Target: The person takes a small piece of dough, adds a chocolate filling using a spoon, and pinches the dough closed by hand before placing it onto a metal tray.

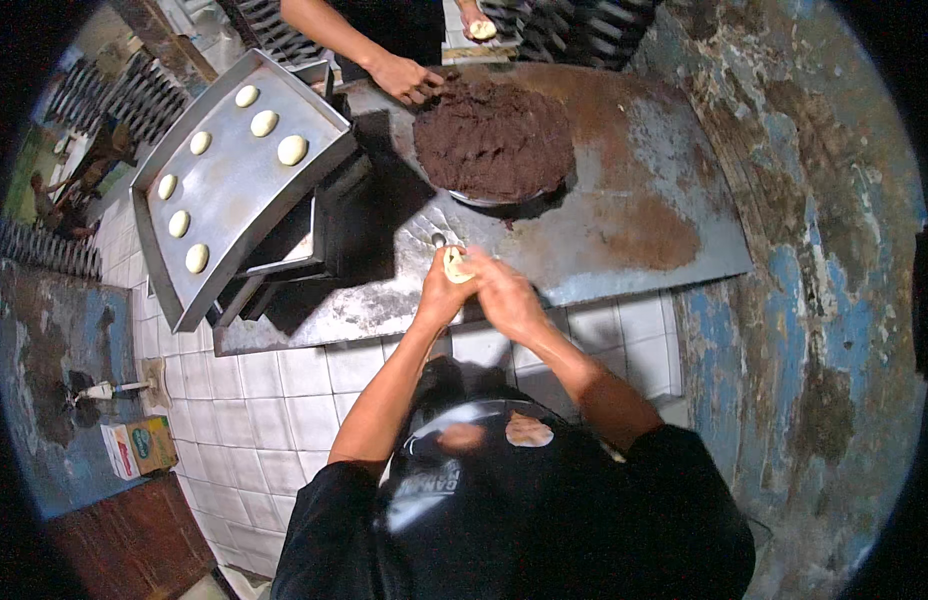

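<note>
My left hand [443, 291] holds a piece of pale dough [455, 265] above the near part of the metal tabletop [366, 304]. A rounded metal end of a utensil [438, 240] sticks out just beyond that hand; the rest of it is hidden. Over the dough's right side lies my right hand [509, 294], its fingers blurred, so their grip is unclear. Farther across the table, a large mound of dark brown paste [494, 139] rises from a round metal vessel [501, 201], of which only the lower rim shows.
At left, a metal tray [231, 176] with several dough balls [264, 123] rests tilted on stacked trays [284, 259]. Opposite me, a co-worker's hand [405, 78] touches the paste's edge; their other hand [473, 13] holds dough [482, 29]. A cardboard box [140, 447] stands lower left.
</note>
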Demonstrator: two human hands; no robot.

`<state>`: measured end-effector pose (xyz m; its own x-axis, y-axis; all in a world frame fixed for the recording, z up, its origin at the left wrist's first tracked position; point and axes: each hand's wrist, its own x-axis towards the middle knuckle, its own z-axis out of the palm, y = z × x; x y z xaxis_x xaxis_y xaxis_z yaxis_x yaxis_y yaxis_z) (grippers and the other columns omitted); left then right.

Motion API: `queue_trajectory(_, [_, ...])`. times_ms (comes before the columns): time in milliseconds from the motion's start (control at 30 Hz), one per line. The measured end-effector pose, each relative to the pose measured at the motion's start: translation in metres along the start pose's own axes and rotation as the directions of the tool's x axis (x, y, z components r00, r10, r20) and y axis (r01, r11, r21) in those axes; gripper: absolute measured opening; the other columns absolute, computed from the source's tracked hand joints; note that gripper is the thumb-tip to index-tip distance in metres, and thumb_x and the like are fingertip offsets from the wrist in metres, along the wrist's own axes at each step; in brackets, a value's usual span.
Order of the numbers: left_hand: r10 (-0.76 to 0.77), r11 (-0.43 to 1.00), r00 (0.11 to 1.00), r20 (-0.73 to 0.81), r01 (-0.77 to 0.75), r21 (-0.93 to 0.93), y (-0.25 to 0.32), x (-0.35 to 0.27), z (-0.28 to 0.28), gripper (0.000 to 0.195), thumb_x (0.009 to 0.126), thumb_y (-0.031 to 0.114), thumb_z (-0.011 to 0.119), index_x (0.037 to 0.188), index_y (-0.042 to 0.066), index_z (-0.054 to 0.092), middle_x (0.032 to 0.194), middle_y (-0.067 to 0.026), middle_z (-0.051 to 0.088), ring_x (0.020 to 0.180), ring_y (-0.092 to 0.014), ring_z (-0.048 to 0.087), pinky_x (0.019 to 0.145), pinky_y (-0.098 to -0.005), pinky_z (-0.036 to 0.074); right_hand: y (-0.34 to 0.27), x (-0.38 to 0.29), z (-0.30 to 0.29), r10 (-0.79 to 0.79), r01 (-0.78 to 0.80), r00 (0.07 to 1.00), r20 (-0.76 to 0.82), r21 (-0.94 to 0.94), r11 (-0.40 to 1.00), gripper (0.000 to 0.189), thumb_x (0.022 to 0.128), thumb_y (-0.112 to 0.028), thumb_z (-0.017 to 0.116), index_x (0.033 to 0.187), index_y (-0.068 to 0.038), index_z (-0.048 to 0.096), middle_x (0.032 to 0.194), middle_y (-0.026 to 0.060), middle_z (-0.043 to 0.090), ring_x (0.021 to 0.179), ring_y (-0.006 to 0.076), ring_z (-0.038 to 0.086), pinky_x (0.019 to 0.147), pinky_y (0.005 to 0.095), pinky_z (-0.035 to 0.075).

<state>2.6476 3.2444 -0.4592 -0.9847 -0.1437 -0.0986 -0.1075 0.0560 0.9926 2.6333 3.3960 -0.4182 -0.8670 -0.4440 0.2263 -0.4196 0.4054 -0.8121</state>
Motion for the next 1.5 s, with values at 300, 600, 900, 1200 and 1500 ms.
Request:
queue_trajectory(300, [0.352, 0.908, 0.931, -0.099, -0.313, 0.278, 0.057, -0.042, 0.037, 0.044, 0.097, 0.028, 0.060, 0.132, 0.002, 0.058, 0.128, -0.0128, 0.064, 0.121, -0.022, 0.057, 0.102, -0.0338, 0.043, 0.006, -0.027, -0.014, 0.320, -0.181, 0.932, -0.170, 0.547, 0.817, 0.056, 0.090, -0.004, 0.067, 0.137, -0.002, 0.036, 0.100, 0.0126, 0.066, 0.091, 0.0201, 0.066, 0.087, 0.0357, 0.051])
queue_trajectory(600, [0.164, 0.800, 0.948, 0.274, -0.290, 0.526, 0.107, -0.073, -0.005, 0.045, 0.081, 0.012, 0.069, 0.124, 0.003, 0.061, 0.112, -0.0208, 0.068, 0.105, -0.026, 0.067, 0.089, -0.0390, 0.051, -0.069, -0.013, -0.067, -0.203, 0.197, 0.928, 0.313, 0.053, 0.979, 0.058, 0.087, -0.003, 0.069, 0.136, 0.000, 0.039, 0.109, 0.0144, 0.067, 0.101, 0.0210, 0.066, 0.086, 0.0350, 0.053])
queue_trajectory(900, [0.185, 0.933, 0.982, 0.042, -0.189, 0.307, 0.129, -0.108, -0.048, 0.060, 0.093, 0.038, 0.066, 0.142, 0.006, 0.050, 0.111, -0.0126, 0.067, 0.097, -0.018, 0.060, 0.086, -0.0318, 0.048, -0.074, 0.035, -0.037, -0.332, -0.023, 0.800, 0.499, 0.580, 0.815, 0.054, 0.082, 0.000, 0.071, 0.130, -0.003, 0.046, 0.093, 0.0088, 0.068, 0.087, 0.0155, 0.065, 0.078, 0.0314, 0.054])
queue_trajectory(1200, [0.108, 0.924, 0.990, -0.096, -0.135, -0.358, 0.146, -0.096, -0.135, 0.054, 0.106, 0.038, 0.040, 0.137, -0.004, 0.051, 0.136, -0.0147, 0.056, 0.127, -0.022, 0.052, 0.109, -0.0337, 0.039, -0.143, 0.036, 0.055, -0.591, 0.606, 0.795, -0.136, 0.200, 0.770, 0.058, 0.083, -0.024, 0.077, 0.128, 0.002, 0.052, 0.132, 0.0172, 0.055, 0.120, 0.0267, 0.056, 0.095, 0.0369, 0.052])
queue_trajectory(1500, [0.253, 0.632, 0.954, -0.162, -0.289, -0.719, 0.163, -0.052, -0.205, 0.099, 0.091, 0.076, 0.018, 0.154, -0.001, 0.017, 0.160, -0.0132, 0.021, 0.149, -0.024, 0.016, 0.121, -0.0376, 0.013, -0.196, 0.104, 0.134, -0.389, 0.289, 0.920, -0.057, 0.768, 0.571, 0.068, 0.078, -0.013, 0.083, 0.131, 0.005, 0.045, 0.132, 0.0159, 0.046, 0.123, 0.0254, 0.052, 0.108, 0.0378, 0.042])
